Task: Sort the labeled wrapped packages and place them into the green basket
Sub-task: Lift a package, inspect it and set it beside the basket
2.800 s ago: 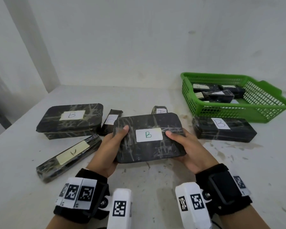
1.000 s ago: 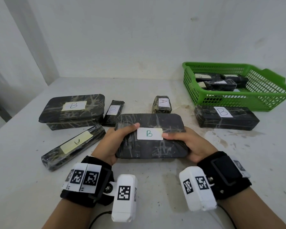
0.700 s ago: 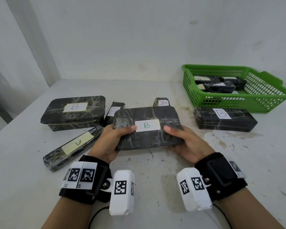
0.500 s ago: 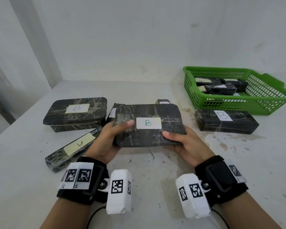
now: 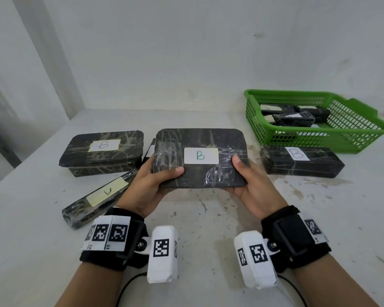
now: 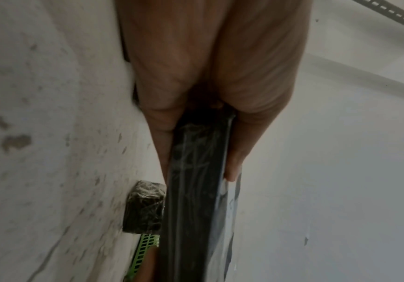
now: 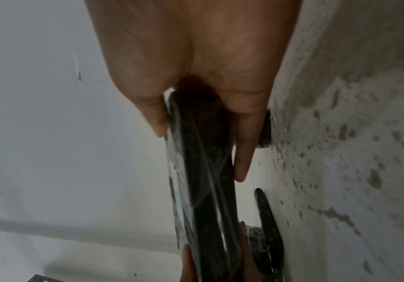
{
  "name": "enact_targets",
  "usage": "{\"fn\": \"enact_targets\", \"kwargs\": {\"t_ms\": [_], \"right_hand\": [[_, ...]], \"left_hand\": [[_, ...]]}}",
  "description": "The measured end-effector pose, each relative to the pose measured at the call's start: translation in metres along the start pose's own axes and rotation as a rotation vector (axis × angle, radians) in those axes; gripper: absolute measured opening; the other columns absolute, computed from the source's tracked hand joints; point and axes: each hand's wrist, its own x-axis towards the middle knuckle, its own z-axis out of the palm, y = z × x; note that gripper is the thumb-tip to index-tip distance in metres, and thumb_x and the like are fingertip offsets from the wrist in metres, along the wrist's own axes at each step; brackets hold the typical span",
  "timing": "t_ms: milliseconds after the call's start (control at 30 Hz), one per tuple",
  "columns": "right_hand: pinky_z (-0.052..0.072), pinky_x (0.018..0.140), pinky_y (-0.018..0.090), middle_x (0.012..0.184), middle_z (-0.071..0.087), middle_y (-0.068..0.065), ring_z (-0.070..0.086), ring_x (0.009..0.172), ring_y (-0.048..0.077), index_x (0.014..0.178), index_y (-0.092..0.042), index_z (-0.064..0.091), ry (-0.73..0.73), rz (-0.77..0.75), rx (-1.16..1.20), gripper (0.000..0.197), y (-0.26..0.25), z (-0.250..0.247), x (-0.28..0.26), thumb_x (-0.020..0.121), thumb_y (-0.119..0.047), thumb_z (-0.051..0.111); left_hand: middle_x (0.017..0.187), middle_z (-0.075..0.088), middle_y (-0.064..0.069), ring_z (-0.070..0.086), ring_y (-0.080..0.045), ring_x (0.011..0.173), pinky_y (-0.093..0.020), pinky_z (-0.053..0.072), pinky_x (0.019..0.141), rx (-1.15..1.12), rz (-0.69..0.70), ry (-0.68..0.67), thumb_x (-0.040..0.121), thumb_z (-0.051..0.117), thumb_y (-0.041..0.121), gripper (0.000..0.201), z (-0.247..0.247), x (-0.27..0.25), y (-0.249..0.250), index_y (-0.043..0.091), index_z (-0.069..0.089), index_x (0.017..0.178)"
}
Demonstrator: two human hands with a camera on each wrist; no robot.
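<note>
Package B [image 5: 200, 158] — raised higher, tilted up — both hands gripping.

The basket [image 5: 350, 138] holds 3 packages [image 5: 293, 119]; another package [image 5: 302, 160] lies just before it, 2 more [image 5: 102, 151] well left.

A pale, stained tabletop [image 5: 208, 218] runs back to a white wall. Toward its far right corner sits a green basket [image 5: 364, 131]. Just in front of the basket, touching or nearly so, lies a long black wrapped package marked B [image 5: 302, 160]. On the left side lies a broad flat package marked B [image 5: 102, 154], and nearer the front edge a slim bar with a yellowish label [image 5: 98, 196] lies at an angle. A narrow package [image 5: 150, 149] peeks out between them, mostly hidden.
</note>
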Motion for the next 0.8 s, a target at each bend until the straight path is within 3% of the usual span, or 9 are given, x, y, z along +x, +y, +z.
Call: {"fn": "enact_targets", "kwargs": {"t_ms": [100,167,233,300,400,533,633,700,800], "right_hand": [[0.059,0.086,0.039,0.125,0.067,0.015,0.067,0.109,0.026,0.133,-0.007,0.054,-0.041,-0.005,0.011,0.051,-0.006,-0.002,-0.001,0.089,-0.033,0.051],[0.059,0.086,0.039,0.124,0.068,0.013,0.067,0.110,0.025,0.134,-0.009,0.053,-0.016,-0.031,-0.033,0.053,-0.006,-0.003,-0.002,0.087,-0.035,0.053],[0.059,0.085,0.039,0.121,0.069,0.011,0.068,0.107,0.023,0.135,-0.009,0.051,0.033,-0.066,-0.079,0.055,-0.005,-0.003,-0.001,0.085,-0.033,0.055],[0.059,0.086,0.038,0.120,0.070,0.009,0.068,0.106,0.022,0.135,-0.010,0.051,0.032,-0.078,-0.105,0.056,-0.004,-0.002,-0.001,0.084,-0.033,0.055],[0.057,0.090,0.040,0.121,0.070,0.007,0.067,0.111,0.024,0.133,-0.015,0.055,0.023,-0.100,-0.085,0.053,-0.008,-0.002,-0.003,0.084,-0.035,0.056],[0.052,0.099,0.043,0.124,0.068,0.007,0.062,0.119,0.025,0.127,-0.017,0.061,0.030,-0.197,-0.112,0.059,-0.017,-0.002,-0.007,0.078,-0.051,0.062],[0.050,0.102,0.039,0.122,0.070,0.000,0.062,0.120,0.019,0.122,-0.023,0.062,0.052,-0.243,-0.106,0.056,-0.017,0.000,-0.008,0.072,-0.047,0.065],[0.044,0.109,0.042,0.127,0.067,-0.003,0.060,0.123,0.015,0.123,-0.029,0.061,0.031,-0.271,-0.124,0.052,-0.016,0.002,-0.009,0.074,-0.046,0.063],[0.035,0.115,0.046,0.133,0.063,-0.008,0.054,0.129,0.012,0.121,-0.039,0.061,-0.009,-0.302,-0.176,0.044,-0.015,0.002,-0.010,0.078,-0.047,0.063]], "left_hand": [[0.103,0.076,-0.009,0.073,-0.021,0.092,-0.030,0.061,0.076,-0.022,0.021,-0.007,0.068,0.067,0.000,0.062,0.001,0.000,-0.002,0.005,0.055,0.129],[0.108,0.075,-0.011,0.071,-0.025,0.099,-0.035,0.060,0.084,-0.028,0.006,-0.010,0.070,0.075,-0.002,0.059,0.002,-0.001,-0.002,0.006,0.057,0.126],[0.114,0.073,-0.014,0.069,-0.028,0.106,-0.040,0.057,0.090,-0.039,-0.012,-0.052,0.073,0.075,0.011,0.049,0.002,-0.001,-0.002,0.006,0.062,0.120],[0.111,0.073,-0.013,0.069,-0.027,0.102,-0.037,0.060,0.085,-0.045,-0.008,-0.066,0.075,0.076,0.019,0.043,0.000,-0.001,-0.001,0.006,0.066,0.115],[0.101,0.076,-0.008,0.071,-0.021,0.093,-0.029,0.060,0.073,-0.035,0.038,-0.044,0.079,0.067,0.010,0.033,0.000,0.000,0.001,0.005,0.065,0.111],[0.103,0.076,-0.010,0.073,-0.021,0.095,-0.029,0.059,0.075,-0.019,0.065,-0.087,0.081,0.066,0.004,0.035,0.003,-0.004,-0.002,0.002,0.062,0.115],[0.115,0.072,-0.013,0.069,-0.026,0.107,-0.037,0.059,0.085,-0.041,0.066,-0.131,0.074,0.077,0.016,0.053,0.004,-0.005,-0.002,0.004,0.060,0.123],[0.131,0.064,-0.015,0.061,-0.029,0.122,-0.048,0.054,0.095,-0.017,0.039,-0.167,0.070,0.085,0.038,0.078,0.005,-0.007,0.001,0.010,0.053,0.135],[0.137,0.060,-0.008,0.056,-0.029,0.129,-0.058,0.048,0.100,0.023,0.032,-0.109,0.082,0.059,0.062,0.071,0.005,-0.008,0.006,0.024,0.049,0.141]]}}
